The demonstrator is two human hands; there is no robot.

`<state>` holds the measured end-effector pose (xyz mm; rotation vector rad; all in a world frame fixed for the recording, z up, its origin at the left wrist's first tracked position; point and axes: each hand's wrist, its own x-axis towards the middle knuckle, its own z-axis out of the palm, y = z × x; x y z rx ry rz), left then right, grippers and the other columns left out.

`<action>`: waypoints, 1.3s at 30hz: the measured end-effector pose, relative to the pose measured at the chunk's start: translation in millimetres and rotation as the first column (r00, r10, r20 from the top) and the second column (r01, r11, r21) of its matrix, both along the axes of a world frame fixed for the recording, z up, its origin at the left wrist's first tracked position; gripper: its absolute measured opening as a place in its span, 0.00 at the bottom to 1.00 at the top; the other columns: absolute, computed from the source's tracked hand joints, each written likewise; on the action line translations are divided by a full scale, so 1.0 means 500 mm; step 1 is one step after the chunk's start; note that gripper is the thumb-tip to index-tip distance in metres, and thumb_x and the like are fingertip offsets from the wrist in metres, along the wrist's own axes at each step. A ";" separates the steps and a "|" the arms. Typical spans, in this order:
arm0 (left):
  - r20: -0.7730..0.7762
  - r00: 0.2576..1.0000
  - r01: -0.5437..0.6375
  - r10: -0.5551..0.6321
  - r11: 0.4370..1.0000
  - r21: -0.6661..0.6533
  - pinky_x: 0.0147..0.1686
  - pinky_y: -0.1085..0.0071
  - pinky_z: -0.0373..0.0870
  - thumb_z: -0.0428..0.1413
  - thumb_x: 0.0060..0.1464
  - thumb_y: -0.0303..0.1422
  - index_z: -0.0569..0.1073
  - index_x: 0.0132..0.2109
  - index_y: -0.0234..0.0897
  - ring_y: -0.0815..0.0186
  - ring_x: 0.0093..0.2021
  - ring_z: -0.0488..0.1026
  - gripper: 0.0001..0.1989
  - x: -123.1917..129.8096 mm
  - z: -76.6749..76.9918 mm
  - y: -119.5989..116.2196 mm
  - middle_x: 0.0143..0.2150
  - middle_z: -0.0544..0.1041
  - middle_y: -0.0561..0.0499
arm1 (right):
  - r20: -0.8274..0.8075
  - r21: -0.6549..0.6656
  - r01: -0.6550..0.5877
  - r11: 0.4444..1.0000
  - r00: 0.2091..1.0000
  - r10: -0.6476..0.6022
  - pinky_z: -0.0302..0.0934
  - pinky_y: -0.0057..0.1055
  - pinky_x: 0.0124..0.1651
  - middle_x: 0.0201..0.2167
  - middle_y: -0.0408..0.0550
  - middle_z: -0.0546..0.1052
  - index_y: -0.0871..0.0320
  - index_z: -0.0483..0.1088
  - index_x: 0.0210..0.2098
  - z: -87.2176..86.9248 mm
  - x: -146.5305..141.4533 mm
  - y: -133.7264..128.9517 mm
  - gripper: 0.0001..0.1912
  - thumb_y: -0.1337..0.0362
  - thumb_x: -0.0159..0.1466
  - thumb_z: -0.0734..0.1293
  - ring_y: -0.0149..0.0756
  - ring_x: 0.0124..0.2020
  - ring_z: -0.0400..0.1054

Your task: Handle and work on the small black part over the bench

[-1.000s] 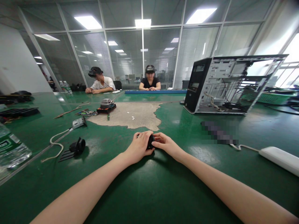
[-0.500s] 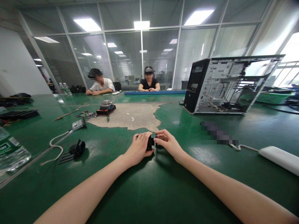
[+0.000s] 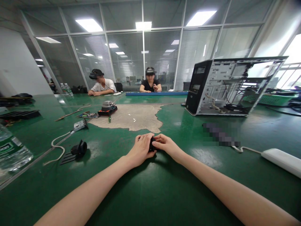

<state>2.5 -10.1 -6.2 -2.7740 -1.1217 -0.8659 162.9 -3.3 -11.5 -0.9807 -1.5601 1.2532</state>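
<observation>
Head view, black object between both hands, left hand curled around it, right hand pinching.

Smooth and glossy across the green tabletop, with pale reflections; dull, matt and rougher-looking on the bare tan patch; dark and plastic-looking on the held black piece — finer finish too small to read; bare silvery metal inside the computer case, with dark plastic on its front panel; grey metal in the small bracket; clear, shiny plastic in the large bottle; smooth white plastic on the block; green plastic mesh in the basket — and glass, smooth and reflective, in the partition.
</observation>
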 end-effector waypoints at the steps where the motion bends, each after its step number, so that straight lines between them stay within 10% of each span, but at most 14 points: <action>1: -0.004 1.000 0.003 -0.003 1.000 0.003 0.48 0.58 0.52 0.52 0.48 0.33 0.50 0.53 0.37 0.57 0.51 0.59 0.27 -0.001 0.001 0.000 0.51 0.62 0.42 | -0.007 0.010 -0.007 1.000 1.000 0.007 0.61 0.33 0.37 0.32 0.45 0.71 0.59 0.63 0.33 0.001 0.001 -0.001 0.15 0.60 0.49 0.68 0.33 0.34 0.66; 39: -0.032 0.999 -0.002 0.003 0.999 0.034 0.48 0.58 0.54 0.53 0.48 0.33 0.51 0.53 0.37 0.57 0.52 0.60 0.27 0.000 0.002 0.003 0.51 0.63 0.43 | 0.026 0.076 -0.074 0.994 0.997 0.072 0.62 0.34 0.40 0.35 0.45 0.69 0.57 0.62 0.37 0.003 0.009 -0.013 0.14 0.60 0.53 0.65 0.32 0.37 0.65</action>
